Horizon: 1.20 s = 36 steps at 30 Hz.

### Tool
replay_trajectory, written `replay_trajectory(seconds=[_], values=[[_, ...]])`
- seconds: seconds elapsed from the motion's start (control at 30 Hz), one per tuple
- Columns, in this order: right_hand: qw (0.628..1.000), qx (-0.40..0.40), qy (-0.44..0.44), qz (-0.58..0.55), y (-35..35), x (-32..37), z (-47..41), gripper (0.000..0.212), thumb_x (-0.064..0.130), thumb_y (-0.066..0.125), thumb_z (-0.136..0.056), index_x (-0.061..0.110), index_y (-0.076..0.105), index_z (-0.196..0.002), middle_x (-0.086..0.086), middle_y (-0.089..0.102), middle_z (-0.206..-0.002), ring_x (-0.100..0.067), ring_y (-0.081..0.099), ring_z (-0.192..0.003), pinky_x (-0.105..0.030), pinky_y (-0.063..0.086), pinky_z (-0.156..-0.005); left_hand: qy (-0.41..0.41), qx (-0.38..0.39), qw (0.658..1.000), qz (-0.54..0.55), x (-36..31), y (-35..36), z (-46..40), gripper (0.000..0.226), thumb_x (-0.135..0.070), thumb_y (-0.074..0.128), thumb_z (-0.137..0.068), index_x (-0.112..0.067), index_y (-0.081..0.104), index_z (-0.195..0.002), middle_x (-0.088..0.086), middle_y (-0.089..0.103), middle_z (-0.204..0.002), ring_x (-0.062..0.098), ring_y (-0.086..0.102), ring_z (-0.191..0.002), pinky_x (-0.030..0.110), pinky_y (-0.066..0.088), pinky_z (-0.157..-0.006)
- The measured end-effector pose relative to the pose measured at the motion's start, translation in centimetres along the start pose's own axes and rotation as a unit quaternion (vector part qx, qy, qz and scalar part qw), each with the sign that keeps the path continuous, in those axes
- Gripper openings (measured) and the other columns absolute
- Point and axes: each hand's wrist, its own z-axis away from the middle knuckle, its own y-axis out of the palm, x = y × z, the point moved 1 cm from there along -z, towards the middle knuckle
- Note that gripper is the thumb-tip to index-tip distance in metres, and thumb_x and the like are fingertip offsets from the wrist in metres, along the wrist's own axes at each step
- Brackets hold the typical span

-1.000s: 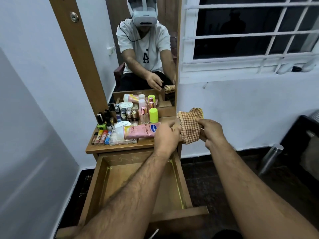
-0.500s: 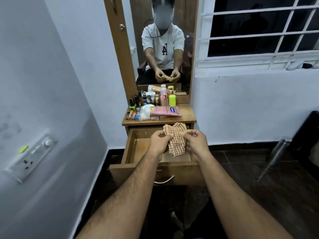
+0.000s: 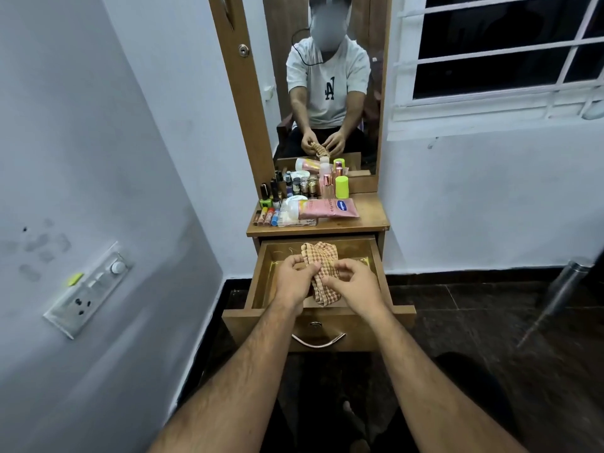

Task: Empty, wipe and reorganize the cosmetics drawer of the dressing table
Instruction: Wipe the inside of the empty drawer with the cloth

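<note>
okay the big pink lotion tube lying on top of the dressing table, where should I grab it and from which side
Judging by its pose, grip the pink lotion tube across its middle, coming from above. It lies flat, white cap end to the left resting on a clear plastic case, so its upper face is open, while small bottles crowd close behind it.

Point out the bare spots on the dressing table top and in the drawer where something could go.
The tabletop is bare on its right side, between the pink tube and the right edge. The left and back are crowded with bottles and lip balms. The drawer floor looks bare around the cloth, held by left hand and right hand.
</note>
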Motion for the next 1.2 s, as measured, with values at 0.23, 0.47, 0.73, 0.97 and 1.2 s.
replay_trajectory(seconds=[0.23, 0.47, 0.73, 0.97, 1.2], values=[[0.965, 0.113, -0.073, 0.226, -0.7, 1.1, -0.5, 0.081, 0.041, 0.080, -0.078, 0.025, 0.043, -0.148, 0.008, 0.036, -0.155, -0.014, 0.025, -0.143, -0.043, 0.024, -0.120, -0.047, 0.046, 0.998, 0.022, 0.4, -1.1, -2.1, 0.022, -0.009, 0.068, -0.090, -0.006, 0.065, -0.111, 0.012, 0.074, -0.101, 0.022, 0.073, -0.090, 0.031, 0.060, -0.067], [0.939, 0.052, -0.132, 0.313, 1.3, 0.4, -2.9, 0.074, 0.043, 0.083, -0.073, 0.027, 0.051, -0.138, 0.009, 0.057, -0.135, -0.012, 0.046, -0.128, -0.038, 0.033, -0.112, -0.027, 0.092, 0.995, -0.011, 1.6, -2.6, -5.2, 0.038, -0.010, 0.069, -0.089, -0.009, 0.056, -0.125, 0.009, 0.070, -0.111, 0.018, 0.068, -0.100, 0.026, 0.057, -0.073], [0.965, 0.025, -0.086, 0.246, 3.5, -0.6, -4.6, 0.052, 0.023, 0.083, -0.076, 0.026, 0.065, -0.125, 0.006, 0.069, -0.119, -0.014, 0.063, -0.108, -0.031, 0.049, -0.095, 0.078, -0.005, 0.989, -0.124, 2.9, -4.6, -7.5, 0.020, -0.017, 0.077, -0.083, -0.022, 0.069, -0.101, -0.003, 0.071, -0.096, 0.014, 0.067, -0.098, 0.038, 0.055, -0.093], [0.971, 0.053, -0.030, 0.232, 3.5, -1.2, -4.6, 0.058, 0.021, 0.075, -0.084, 0.028, 0.046, -0.135, 0.000, 0.067, -0.123, -0.019, 0.064, -0.108, -0.034, 0.053, -0.093, 0.134, -0.126, 0.935, -0.302, 1.6, -9.0, -7.9, 0.021, -0.033, 0.065, -0.093, -0.022, 0.070, -0.110, -0.007, 0.069, -0.108, 0.010, 0.062, -0.100, 0.030, 0.052, -0.091], [0.981, 0.086, 0.002, 0.176, 3.9, -2.1, -5.5, 0.060, 0.012, 0.076, -0.083, 0.022, 0.054, -0.138, 0.002, 0.065, -0.127, -0.014, 0.062, -0.111, -0.030, 0.048, -0.101, 0.116, -0.071, 0.863, -0.487, 2.7, -12.0, -7.9, 0.042, -0.041, 0.041, -0.103, -0.016, 0.060, -0.132, 0.005, 0.068, -0.121, 0.024, 0.061, -0.111, 0.035, 0.047, -0.092]])
